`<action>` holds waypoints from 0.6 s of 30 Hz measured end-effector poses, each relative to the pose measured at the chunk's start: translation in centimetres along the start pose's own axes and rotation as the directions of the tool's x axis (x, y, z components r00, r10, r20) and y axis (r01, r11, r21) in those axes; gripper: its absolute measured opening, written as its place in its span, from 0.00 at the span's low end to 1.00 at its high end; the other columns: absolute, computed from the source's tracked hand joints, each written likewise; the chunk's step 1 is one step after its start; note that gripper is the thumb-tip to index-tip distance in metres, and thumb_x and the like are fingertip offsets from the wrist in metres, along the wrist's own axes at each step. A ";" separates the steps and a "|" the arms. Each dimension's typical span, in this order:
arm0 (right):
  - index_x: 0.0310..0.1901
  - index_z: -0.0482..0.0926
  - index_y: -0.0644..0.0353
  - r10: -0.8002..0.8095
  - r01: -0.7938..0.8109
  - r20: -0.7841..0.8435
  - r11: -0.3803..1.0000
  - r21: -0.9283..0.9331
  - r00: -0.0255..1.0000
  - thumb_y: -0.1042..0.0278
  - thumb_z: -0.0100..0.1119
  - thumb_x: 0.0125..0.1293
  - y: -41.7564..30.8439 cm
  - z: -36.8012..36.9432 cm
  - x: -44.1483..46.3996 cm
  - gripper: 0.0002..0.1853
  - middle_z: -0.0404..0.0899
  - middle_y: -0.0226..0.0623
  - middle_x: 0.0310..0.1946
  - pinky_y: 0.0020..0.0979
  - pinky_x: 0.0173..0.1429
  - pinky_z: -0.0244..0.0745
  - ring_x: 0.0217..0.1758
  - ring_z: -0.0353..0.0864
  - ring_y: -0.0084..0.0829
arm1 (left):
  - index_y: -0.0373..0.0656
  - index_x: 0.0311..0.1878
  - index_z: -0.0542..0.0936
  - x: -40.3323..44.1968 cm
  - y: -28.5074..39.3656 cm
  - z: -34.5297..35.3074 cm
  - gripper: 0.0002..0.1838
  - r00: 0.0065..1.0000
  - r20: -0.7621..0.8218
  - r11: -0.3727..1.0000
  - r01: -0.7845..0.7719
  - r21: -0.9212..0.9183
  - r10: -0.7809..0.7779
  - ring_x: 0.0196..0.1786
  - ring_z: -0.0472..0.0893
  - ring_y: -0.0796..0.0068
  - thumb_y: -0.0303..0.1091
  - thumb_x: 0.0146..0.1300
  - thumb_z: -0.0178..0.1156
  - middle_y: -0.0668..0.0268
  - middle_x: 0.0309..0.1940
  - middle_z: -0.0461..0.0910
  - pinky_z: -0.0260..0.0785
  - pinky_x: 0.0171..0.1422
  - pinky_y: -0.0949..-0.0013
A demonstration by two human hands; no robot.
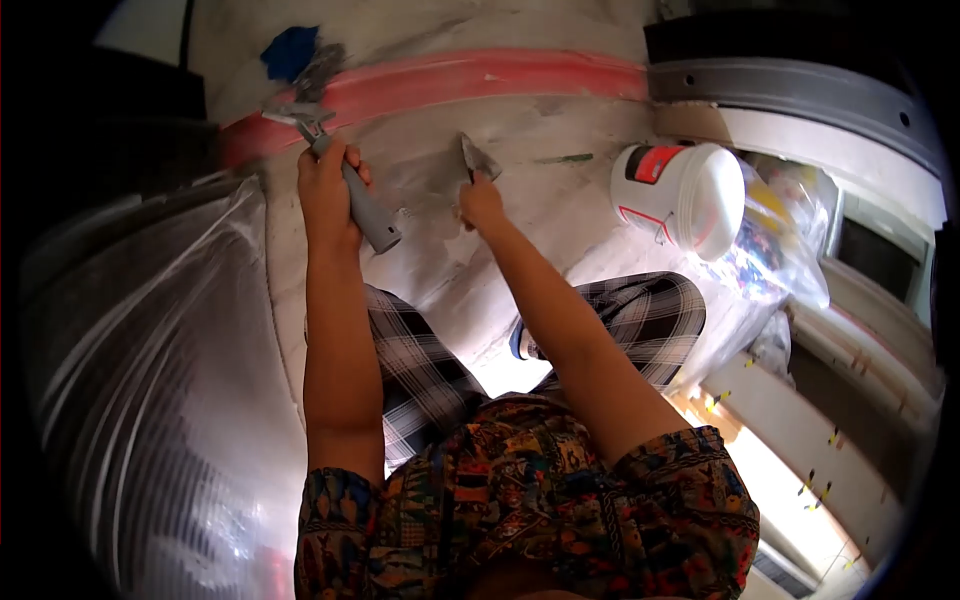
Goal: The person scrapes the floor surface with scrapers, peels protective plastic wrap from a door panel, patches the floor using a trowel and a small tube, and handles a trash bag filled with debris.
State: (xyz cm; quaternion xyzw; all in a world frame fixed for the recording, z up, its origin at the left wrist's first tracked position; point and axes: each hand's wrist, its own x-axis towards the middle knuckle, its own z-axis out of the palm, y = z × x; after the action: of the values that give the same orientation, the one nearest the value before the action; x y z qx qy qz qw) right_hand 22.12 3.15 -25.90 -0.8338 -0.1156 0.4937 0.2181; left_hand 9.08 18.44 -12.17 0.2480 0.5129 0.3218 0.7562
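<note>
- To your right, on the far side, the white bucket (pixel 640 205) is showing a red-and-black label and a thin wire handle; you are not getting a clear view of its contents.
- Just beside it, farther right, a clear plastic bag (pixel 790 270) is bulging with yellow, blue and other coloured contents, too blurred for you to name.
- Your left hand (pixel 333 190) is holding the grey-handled tool (pixel 368 205), fingers wrapping around the grip; its metal head is pointing far left, by the left part of the red band (pixel 480 80).
- Your right hand (pixel 482 205) is closing around the flat-bladed tool (pixel 474 158), its blade pointing far, over the pale smeared surface (pixel 420 200) between the other tool and the bucket.
- At the far left, a crumpled blue item (pixel 289 53) is lying past the red band.
- On your left, clear plastic sheeting (pixel 170 400) is hanging in folds, bordering your working space.
- At the far right, a grey rail (pixel 800 90) is running beyond the bucket.
- At the near right, small yellow-and-black clips (pixel 808 487) are sticking out along pale panels (pixel 800 430).
- Nearest you, your checked trouser legs (pixel 650 315) are spreading to both sides below your forearms.
</note>
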 end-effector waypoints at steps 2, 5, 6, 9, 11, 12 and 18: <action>0.42 0.68 0.70 0.172 -0.177 0.062 0.981 0.080 0.983 0.74 0.46 0.56 -3.4 -0.4 -0.8 0.12 0.73 0.56 0.32 0.37 0.25 0.74 0.19 0.77 0.44 | 0.42 0.35 0.64 -0.8 1.0 -0.2 0.07 0.999 -0.035 1.000 -0.013 0.028 0.014 0.21 0.68 0.80 0.33 0.61 0.50 0.69 0.22 0.67 0.60 0.23 0.77; 0.50 0.64 0.68 0.048 -0.046 0.126 0.999 -0.021 0.991 0.70 0.44 0.57 0.3 4.5 -2.0 0.19 0.74 0.58 0.28 0.42 0.27 0.73 0.27 0.79 0.46 | 0.40 0.38 0.64 -2.4 2.1 -1.1 0.10 0.995 -0.061 0.986 -0.074 0.153 0.084 0.19 0.68 0.81 0.33 0.58 0.53 0.68 0.22 0.68 0.61 0.21 0.77; 0.52 0.63 0.67 0.012 -0.007 0.113 0.999 -0.041 0.994 0.69 0.44 0.57 0.9 5.5 -2.7 0.20 0.75 0.58 0.28 0.43 0.29 0.73 0.30 0.79 0.47 | 0.40 0.37 0.65 -3.1 2.5 -1.3 0.10 0.993 -0.074 0.979 -0.077 0.186 0.092 0.18 0.67 0.81 0.33 0.58 0.53 0.68 0.21 0.68 0.60 0.21 0.77; 0.57 0.59 0.66 -0.105 0.131 0.123 0.963 -0.236 0.987 0.69 0.39 0.58 -0.1 5.1 -4.2 0.24 0.75 0.58 0.31 0.38 0.20 0.70 0.16 0.74 0.40 | 0.40 0.38 0.67 -6.4 4.1 -2.4 0.10 0.988 -0.124 0.970 -0.065 0.232 0.096 0.18 0.66 0.83 0.34 0.58 0.54 0.70 0.20 0.68 0.59 0.21 0.79; 0.58 0.59 0.64 -0.267 0.307 0.156 0.873 -0.378 0.951 0.68 0.41 0.57 -1.9 4.8 -2.3 0.25 0.76 0.57 0.32 0.38 0.23 0.71 0.20 0.76 0.42 | 0.40 0.41 0.67 -9.9 5.3 -2.6 0.11 0.984 -0.147 0.970 -0.064 0.236 0.101 0.18 0.66 0.84 0.34 0.58 0.54 0.70 0.20 0.67 0.57 0.21 0.80; 0.59 0.59 0.63 -0.348 0.393 0.183 0.810 -0.436 0.920 0.68 0.41 0.57 -3.0 5.1 -1.0 0.26 0.76 0.57 0.32 0.38 0.24 0.72 0.22 0.77 0.43 | 0.40 0.42 0.68 -11.6 5.7 -2.8 0.12 0.982 -0.159 0.969 -0.064 0.240 0.105 0.18 0.65 0.84 0.34 0.58 0.55 0.70 0.19 0.67 0.57 0.22 0.80; 0.57 0.62 0.60 -0.276 0.520 0.450 0.583 -0.624 0.849 0.67 0.43 0.55 -2.0 7.6 0.6 0.25 0.77 0.50 0.23 0.43 0.28 0.72 0.25 0.78 0.45 | 0.37 0.46 0.65 -20.4 5.3 -5.0 0.14 0.901 -0.312 0.946 -0.239 0.219 0.300 0.20 0.63 0.85 0.28 0.57 0.53 0.71 0.22 0.66 0.55 0.23 0.82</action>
State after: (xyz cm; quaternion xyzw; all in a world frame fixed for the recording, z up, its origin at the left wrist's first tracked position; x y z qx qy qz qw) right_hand 15.78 7.06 -28.63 -0.7147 -0.5198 0.4658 -0.0449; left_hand -2.21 7.14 2.38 0.3230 0.6229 0.4154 0.5789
